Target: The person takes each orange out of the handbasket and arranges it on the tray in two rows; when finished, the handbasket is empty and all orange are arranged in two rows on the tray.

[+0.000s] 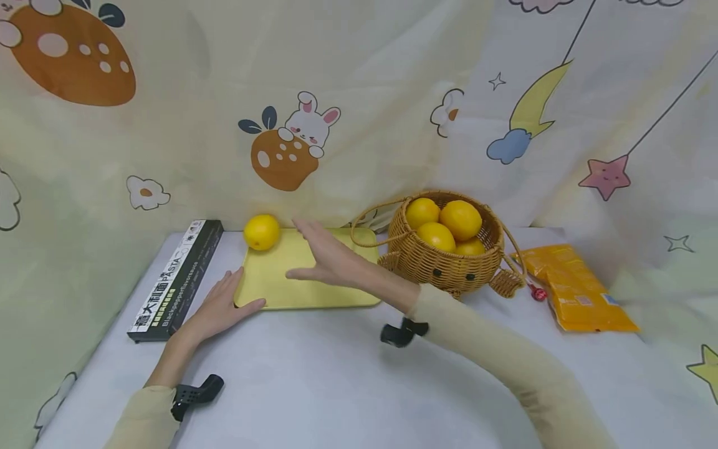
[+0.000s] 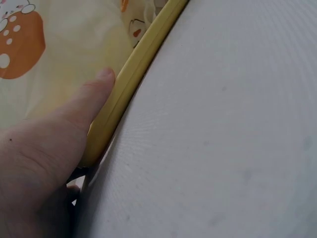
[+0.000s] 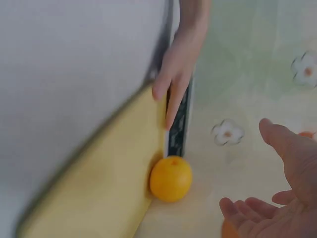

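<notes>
A yellow tray (image 1: pixel 272 280) lies on the table with one orange (image 1: pixel 262 232) at its far left corner. My left hand (image 1: pixel 219 310) rests against the tray's near left corner, its fingers along the left side and its thumb along the front rim. The left wrist view shows that thumb (image 2: pixel 89 101) touching the yellow rim (image 2: pixel 124 84). Over the middle of the tray, my right hand (image 1: pixel 331 255) is held in the air with thumb and fingers spread, holding nothing. In the right wrist view the orange (image 3: pixel 171 179) sits apart from the right hand (image 3: pixel 282 193).
A wicker basket (image 1: pixel 449 265) with several oranges (image 1: pixel 460 219) stands right of the tray, its handle loop lying over the tray's edge. Beyond it are an orange packet (image 1: pixel 583 290) and a small red item (image 1: pixel 538 293). A black-and-white pasta box (image 1: pixel 179 280) lies left. A printed cloth (image 1: pixel 370 112) hangs behind.
</notes>
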The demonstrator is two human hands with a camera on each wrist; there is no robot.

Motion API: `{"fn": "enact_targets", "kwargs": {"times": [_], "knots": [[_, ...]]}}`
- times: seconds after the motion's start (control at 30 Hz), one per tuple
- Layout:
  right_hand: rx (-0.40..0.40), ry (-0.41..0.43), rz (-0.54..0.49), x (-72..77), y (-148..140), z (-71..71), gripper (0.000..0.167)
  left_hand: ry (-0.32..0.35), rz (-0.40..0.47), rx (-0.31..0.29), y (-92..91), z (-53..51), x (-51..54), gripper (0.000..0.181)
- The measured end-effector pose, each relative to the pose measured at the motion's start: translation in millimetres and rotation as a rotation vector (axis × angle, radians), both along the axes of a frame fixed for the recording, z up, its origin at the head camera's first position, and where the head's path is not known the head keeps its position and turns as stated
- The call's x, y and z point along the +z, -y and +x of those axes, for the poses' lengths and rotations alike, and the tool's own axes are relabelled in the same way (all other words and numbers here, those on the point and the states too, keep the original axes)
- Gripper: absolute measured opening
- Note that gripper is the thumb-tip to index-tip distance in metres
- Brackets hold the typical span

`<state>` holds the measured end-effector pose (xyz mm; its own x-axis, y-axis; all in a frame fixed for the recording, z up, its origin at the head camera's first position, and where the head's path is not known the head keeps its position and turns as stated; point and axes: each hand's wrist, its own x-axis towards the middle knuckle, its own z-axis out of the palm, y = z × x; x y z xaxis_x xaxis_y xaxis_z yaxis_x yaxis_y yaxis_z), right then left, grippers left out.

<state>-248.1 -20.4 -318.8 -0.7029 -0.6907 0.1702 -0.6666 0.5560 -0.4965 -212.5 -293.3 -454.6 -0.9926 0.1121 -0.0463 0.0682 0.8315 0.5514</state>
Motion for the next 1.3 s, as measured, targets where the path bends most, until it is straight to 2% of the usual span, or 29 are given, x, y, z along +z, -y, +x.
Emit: {"fn": "enact_targets", "kwargs": {"times": [0.1,0.23,0.37,0.53,0.73,0.97,1.1,1.3], "knots": [[0.070,0.033,-0.089,0.5,-45.5,39.1,0.086,0.010,-0.007,0.011,3.6,1.6,-0.8,0.110],[0.066,0.077,-0.150,-11.5,-100.0,80.4,0.069,0.024,-0.013,0.019,6.9,3.8,-3.4,0.111],[0.022,0.065,-0.185,-21.3,-135.6,104.5,0.055,0.018,-0.009,0.016,7.9,3.4,-3.3,0.111],[-0.002,0.028,-0.244,-25.3,-158.7,120.1,0.047,0.015,-0.003,0.007,7.2,1.8,-1.0,0.110],[-0.020,-0.003,-0.311,-23.5,-172.9,124.3,0.042,0.006,-0.013,0.006,7.2,0.7,-0.2,0.110],[-0.083,0.006,-0.354,-23.7,-191.0,116.9,0.037,-0.001,-0.022,-0.002,2.5,-2.2,-1.3,0.110],[-0.103,0.030,-0.362,-22.4,-199.7,107.3,0.037,-0.002,-0.030,-0.003,1.1,-3.1,-1.5,0.110],[-0.178,0.089,-0.359,-11.0,-211.0,85.7,0.033,0.008,-0.029,0.000,0.8,-3.2,-0.8,0.111]]}}
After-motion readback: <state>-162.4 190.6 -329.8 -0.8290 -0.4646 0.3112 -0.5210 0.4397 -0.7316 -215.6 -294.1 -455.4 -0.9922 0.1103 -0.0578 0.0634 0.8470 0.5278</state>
